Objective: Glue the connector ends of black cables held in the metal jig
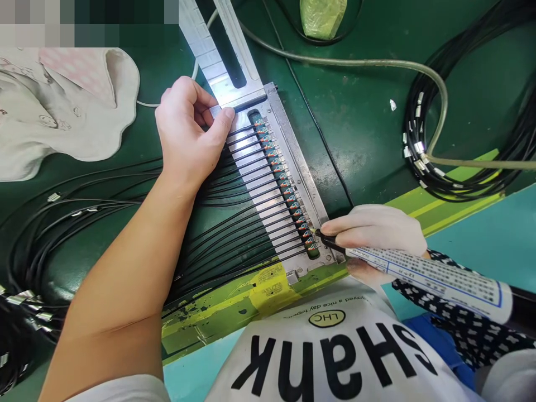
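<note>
A metal clamping fixture [259, 206] lies slanted on the green bench, its slotted lid [238, 84] swung up at the far end. Black cables [251, 215] cross its plate side by side, their stripped ends with small coloured wires and metal connectors [288, 191] lined up in the slot. With thumb on top and fingers curled at the edge, my left hand [188, 125] grips the fixture's far left corner. My right hand [381, 231], in a pale glove or finger covers, holds a thick marker pen [435, 282] with a printed white barrel; its tip touches near the lower connectors.
Cable bundles [37, 240] spread at the left, and a coiled black bundle [422, 128] lies at the right. A grey hose [355, 61] runs across the back past a green wrapped lump [322, 17]. White patterned cloth [84, 106] lies back left. Yellow-green tape [218, 312] lines the bench's front edge.
</note>
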Available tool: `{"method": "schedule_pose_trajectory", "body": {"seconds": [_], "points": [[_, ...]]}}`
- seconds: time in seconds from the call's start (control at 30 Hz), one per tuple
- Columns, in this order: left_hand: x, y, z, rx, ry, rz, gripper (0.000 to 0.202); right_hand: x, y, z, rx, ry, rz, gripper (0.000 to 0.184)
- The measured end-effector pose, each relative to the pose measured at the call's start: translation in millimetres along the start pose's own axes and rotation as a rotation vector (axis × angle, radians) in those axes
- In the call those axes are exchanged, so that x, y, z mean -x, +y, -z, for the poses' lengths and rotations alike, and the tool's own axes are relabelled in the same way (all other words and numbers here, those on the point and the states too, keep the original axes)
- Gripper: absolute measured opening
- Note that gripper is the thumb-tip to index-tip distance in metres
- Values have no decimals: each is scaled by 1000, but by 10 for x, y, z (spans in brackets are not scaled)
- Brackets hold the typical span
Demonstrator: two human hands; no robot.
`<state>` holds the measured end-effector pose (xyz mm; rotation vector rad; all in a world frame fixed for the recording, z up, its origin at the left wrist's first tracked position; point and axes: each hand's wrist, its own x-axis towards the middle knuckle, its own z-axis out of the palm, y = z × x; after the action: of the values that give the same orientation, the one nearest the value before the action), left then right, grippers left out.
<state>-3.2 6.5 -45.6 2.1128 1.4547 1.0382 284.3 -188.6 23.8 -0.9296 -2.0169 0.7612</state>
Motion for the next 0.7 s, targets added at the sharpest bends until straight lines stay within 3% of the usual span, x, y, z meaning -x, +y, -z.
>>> {"method": "schedule_pose_trajectory", "body": {"seconds": [0.43,0.6,0.7], "points": [[0,30,24,2,-2,-2,25,-19,-4,-5,14,5,-7,16],[-4,84,62,20,-79,35,23,-26,2,-1,22,-4,-19,21],[3,88,50,-2,-26,27,22,-31,-10,8,45,-23,-25,20]]}}
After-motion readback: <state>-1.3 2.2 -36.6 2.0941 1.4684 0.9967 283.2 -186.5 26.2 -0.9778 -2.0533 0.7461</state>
